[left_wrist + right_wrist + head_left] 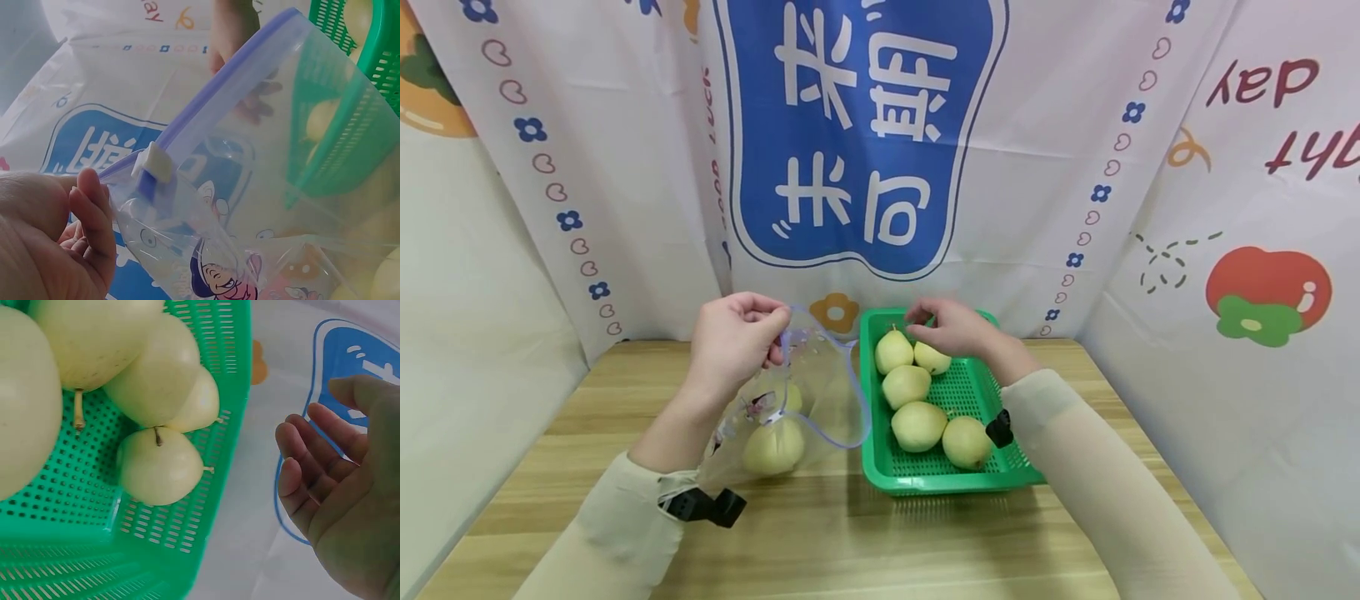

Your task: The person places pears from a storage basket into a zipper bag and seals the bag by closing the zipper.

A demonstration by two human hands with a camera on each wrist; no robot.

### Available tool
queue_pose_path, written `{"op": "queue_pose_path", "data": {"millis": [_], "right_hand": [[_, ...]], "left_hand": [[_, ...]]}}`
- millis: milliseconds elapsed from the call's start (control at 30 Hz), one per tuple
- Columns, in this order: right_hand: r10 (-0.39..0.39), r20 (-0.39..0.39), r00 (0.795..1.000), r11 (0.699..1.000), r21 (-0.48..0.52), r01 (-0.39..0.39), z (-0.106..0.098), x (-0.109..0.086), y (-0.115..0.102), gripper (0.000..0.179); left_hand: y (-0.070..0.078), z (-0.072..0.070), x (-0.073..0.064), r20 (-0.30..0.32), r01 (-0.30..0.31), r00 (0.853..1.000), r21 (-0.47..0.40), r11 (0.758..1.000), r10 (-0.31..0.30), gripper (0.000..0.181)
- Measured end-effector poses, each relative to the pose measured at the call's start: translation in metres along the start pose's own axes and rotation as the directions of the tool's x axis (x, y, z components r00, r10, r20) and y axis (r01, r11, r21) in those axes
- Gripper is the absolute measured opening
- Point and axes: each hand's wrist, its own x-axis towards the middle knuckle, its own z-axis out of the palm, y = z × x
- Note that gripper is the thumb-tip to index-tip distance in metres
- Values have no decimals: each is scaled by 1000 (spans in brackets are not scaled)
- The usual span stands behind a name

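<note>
My left hand (733, 343) pinches the purple-edged mouth of a clear zip bag (826, 387) between thumb and fingers. The bag's mouth hangs open toward the basket, and in the left wrist view a white slider (156, 164) sits on its zip near the fingertips. Pale yellow pears (773, 446) lie inside the bag on the table. My right hand (953, 327), with loosely bent fingers and nothing in it, is over the far end of a green basket (880, 482). Below it in the head view is a pear (931, 358), partly hidden by the hand.
Several more pears (919, 426) lie in the basket, mostly along its left side and front. The basket stands on a wooden table (820, 542), right beside the bag. A printed white cloth (1022, 167) hangs behind and at both sides.
</note>
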Motion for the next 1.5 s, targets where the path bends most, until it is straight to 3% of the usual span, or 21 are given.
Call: {"op": "queue_pose_path", "data": {"millis": [367,667,933,1167,1367,1433,1500], "right_hand": [[98,106,990,994,-64,-91,14,8,13,40],[209,280,937,966,-206,-154,35,12,15,47],[274,325,905,947,-253,-195,40,11,11,37],[337,375,864,933,-256,-253,40,12,11,56],[413,450,792,907,-286,-310,42,11,12,78],[408,452,793,907,-301,-295,44,10,12,80],[382,440,813,913,-314,-260,45,9,12,80]], "left_hand": [[-1,-3,-1,4,5,1000,4,1000,-5,26],[-2,-2,-2,15,1,1000,-8,1000,-1,26],[0,-2,-1,25,-6,1000,2,1000,6,26],[0,-2,0,25,-5,1000,6,1000,5,26],[0,-2,-1,32,4,999,-3,1000,-4,27],[0,-2,-1,31,3,1000,-4,1000,-2,27],[0,-3,-1,30,1,1000,-4,1000,-1,26]]}}
